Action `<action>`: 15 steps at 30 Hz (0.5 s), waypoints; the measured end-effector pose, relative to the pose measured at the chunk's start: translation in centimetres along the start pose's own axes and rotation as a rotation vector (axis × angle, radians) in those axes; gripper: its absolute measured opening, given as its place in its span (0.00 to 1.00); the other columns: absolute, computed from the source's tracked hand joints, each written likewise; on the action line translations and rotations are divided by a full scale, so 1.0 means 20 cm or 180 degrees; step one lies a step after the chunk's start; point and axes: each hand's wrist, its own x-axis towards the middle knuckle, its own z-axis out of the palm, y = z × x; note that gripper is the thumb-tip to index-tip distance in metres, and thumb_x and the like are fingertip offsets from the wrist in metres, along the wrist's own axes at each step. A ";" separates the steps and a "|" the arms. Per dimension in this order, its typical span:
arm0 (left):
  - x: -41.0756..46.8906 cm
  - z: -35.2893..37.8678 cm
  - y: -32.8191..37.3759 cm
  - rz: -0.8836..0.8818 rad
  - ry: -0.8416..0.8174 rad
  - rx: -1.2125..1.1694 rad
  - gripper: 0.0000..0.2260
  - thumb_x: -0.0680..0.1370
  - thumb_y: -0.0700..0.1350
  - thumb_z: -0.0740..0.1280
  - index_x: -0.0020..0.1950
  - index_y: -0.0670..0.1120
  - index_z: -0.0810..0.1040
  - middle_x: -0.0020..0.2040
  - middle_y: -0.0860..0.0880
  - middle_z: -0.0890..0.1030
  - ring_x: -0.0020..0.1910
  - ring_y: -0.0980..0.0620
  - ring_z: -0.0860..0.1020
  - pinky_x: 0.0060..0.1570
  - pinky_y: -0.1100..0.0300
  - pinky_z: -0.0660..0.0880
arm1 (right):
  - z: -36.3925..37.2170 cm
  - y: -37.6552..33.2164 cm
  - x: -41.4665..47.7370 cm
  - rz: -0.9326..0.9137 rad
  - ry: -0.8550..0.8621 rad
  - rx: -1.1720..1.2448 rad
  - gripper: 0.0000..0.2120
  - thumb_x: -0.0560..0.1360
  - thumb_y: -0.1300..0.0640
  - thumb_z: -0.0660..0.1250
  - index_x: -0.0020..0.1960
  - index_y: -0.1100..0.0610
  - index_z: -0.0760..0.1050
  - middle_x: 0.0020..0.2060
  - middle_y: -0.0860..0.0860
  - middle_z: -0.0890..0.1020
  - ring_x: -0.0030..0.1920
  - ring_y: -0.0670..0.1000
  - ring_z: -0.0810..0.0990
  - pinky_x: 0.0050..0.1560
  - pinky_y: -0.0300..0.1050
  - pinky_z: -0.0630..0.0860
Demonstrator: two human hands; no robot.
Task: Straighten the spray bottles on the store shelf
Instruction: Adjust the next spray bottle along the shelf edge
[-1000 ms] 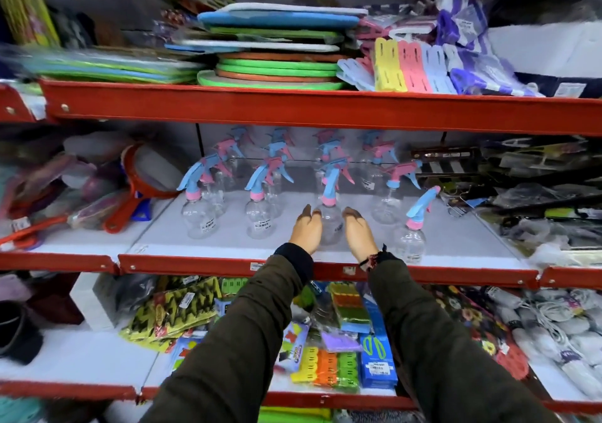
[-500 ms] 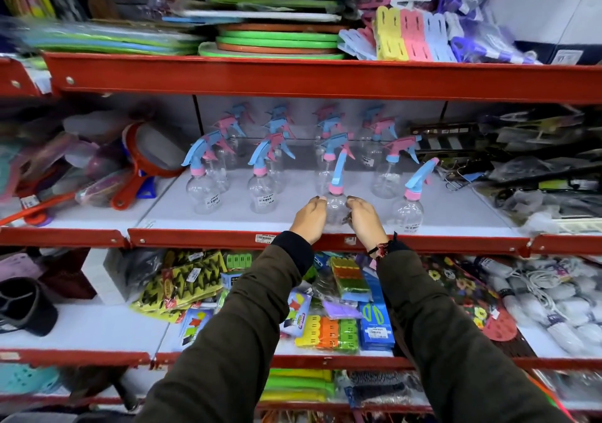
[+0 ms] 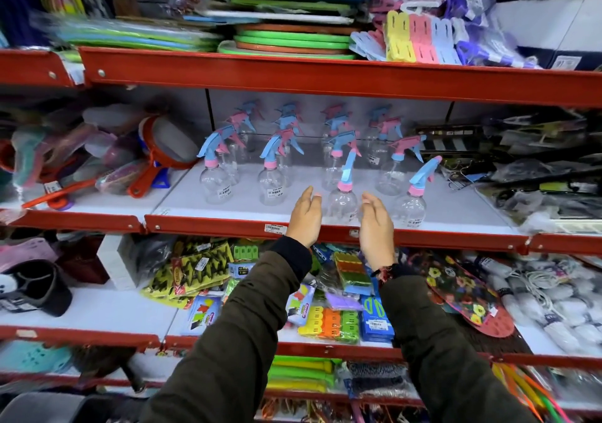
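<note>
Several clear spray bottles with blue and pink trigger heads stand in rows on the white middle shelf [image 3: 247, 209]. One front bottle [image 3: 342, 201] stands upright near the red shelf lip, between my hands. My left hand [image 3: 305, 215] is just left of it and my right hand [image 3: 375, 227] just right, both open, fingers apart, not touching it. Another front bottle [image 3: 411, 205] stands to its right, and two bottles [image 3: 215, 185] [image 3: 271, 184] stand further left. More bottles fill the back rows.
A red shelf edge [image 3: 325, 78] hangs low above the bottles, carrying stacked mats and clothes pegs [image 3: 413, 39]. Red strainers [image 3: 156, 155] crowd the shelf to the left, dark packaged goods [image 3: 537, 168] the right. Packaged pegs and sponges [image 3: 332, 318] lie on the shelf below.
Both hands held the front middle bottle and drew it toward the shelf lip. Now they have let go and pulled apart, leaving it standing.
</note>
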 end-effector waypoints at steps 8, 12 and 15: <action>0.11 -0.33 -0.07 0.0037 0.0549 -0.0142 0.24 0.82 0.50 0.50 0.78 0.46 0.55 0.79 0.48 0.56 0.79 0.50 0.54 0.77 0.55 0.50 | 0.43 -0.09 -0.02 0.0041 -0.0544 0.0291 0.20 0.79 0.51 0.54 0.67 0.55 0.72 0.68 0.53 0.76 0.69 0.52 0.73 0.73 0.54 0.66; 0.27 -0.48 -0.10 -0.0045 0.0584 -0.0145 0.25 0.82 0.50 0.50 0.78 0.44 0.53 0.79 0.46 0.56 0.78 0.49 0.55 0.75 0.57 0.51 | 0.63 -0.13 0.11 0.0188 -0.0570 0.0108 0.20 0.81 0.56 0.54 0.69 0.59 0.71 0.69 0.53 0.74 0.69 0.51 0.71 0.73 0.47 0.64; 0.38 -0.55 -0.12 -0.0238 0.0434 -0.0149 0.25 0.82 0.50 0.50 0.78 0.44 0.53 0.79 0.45 0.56 0.78 0.48 0.55 0.75 0.56 0.52 | 0.76 -0.15 0.19 0.0352 -0.0628 0.0035 0.19 0.81 0.57 0.52 0.69 0.59 0.70 0.61 0.49 0.74 0.61 0.46 0.70 0.62 0.35 0.62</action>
